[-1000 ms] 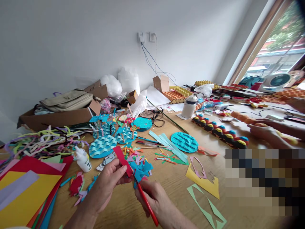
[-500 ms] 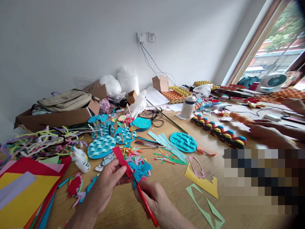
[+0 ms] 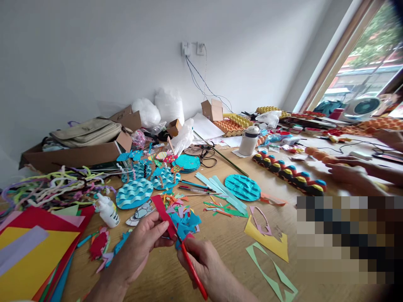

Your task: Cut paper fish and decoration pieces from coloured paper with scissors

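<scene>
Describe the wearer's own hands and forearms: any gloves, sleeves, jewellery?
The bare left hand and bare right hand are ungloved. No sleeve, watch or bracelet shows on the visible forearms, and no ring on the visible fingers; some are hidden.

A beige bag (image 3: pixel 85 132) rested on an open cardboard box (image 3: pixel 75 156) at the left. A lidded white cup (image 3: pixel 248 144) stood upright, to the right of a slender green stick (image 3: pixel 220 152). Cables (image 3: pixel 189 63) hung from a wall outlet (image 3: pixel 185 49). A white fan (image 3: pixel 362 108) was positioned near the window (image 3: pixel 371 58), at the right.
</scene>
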Available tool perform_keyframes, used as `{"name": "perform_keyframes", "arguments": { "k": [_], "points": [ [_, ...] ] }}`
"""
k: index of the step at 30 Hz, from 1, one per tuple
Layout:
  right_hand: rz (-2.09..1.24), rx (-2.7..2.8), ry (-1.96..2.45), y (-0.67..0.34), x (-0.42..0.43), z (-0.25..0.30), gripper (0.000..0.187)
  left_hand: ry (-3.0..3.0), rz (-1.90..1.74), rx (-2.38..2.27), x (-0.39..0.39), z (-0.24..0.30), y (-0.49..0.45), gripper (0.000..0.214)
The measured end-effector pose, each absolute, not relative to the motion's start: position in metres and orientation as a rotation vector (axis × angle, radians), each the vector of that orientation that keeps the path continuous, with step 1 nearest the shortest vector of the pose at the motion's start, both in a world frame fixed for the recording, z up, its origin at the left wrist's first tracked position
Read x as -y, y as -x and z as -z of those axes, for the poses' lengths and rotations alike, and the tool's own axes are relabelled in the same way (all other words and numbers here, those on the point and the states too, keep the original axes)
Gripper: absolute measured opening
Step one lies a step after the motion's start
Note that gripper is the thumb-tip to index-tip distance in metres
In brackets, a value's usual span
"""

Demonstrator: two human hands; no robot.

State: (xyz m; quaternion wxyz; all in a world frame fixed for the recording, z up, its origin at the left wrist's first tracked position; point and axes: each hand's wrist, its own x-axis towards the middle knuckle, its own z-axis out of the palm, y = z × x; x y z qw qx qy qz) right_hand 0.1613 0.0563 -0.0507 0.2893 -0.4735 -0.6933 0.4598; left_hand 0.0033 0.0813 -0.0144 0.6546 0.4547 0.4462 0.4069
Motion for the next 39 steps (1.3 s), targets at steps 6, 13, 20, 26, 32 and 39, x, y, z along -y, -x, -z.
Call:
{"name": "perform_keyframes", "arguments": {
  "k": [6, 13, 20, 26, 32, 39],
  "points": [
    [-1.24, 1.812, 1.271, -0.162, -0.0574, 0.0532, 0.03, -1.044, -0.861, -1.006, -0.0804, 0.017, -0.0048, 0.02],
    [-1.215, 1.818, 1.204, -0.1628, -0.0575, 0.06, 0.034, -1.041, -0.87, -0.996, -0.0821, 0.017, -0.0045, 0.02],
    [-1.203, 1.799, 1.227, -0.1602, -0.0585, 0.0594, 0.033, -1.044, -0.862, -0.937, -0.08, 0.0169, -0.007, 0.022],
    [-1.275, 1.752, 1.234, -0.1607, -0.0588, 0.0591, 0.032, -1.031, -0.851, -0.899, -0.0789, 0.0167, -0.0115, 0.025],
    [-1.23, 1.775, 1.19, -0.1628, -0.0578, 0.0591, 0.038, -1.009, -0.854, -0.891, -0.0797, 0.0151, -0.0125, 0.025],
    [-1.189, 1.801, 1.207, -0.1621, -0.0582, 0.0592, 0.039, -0.999, -0.845, -0.891, -0.078, 0.0177, -0.0106, 0.025]
  ]
}}
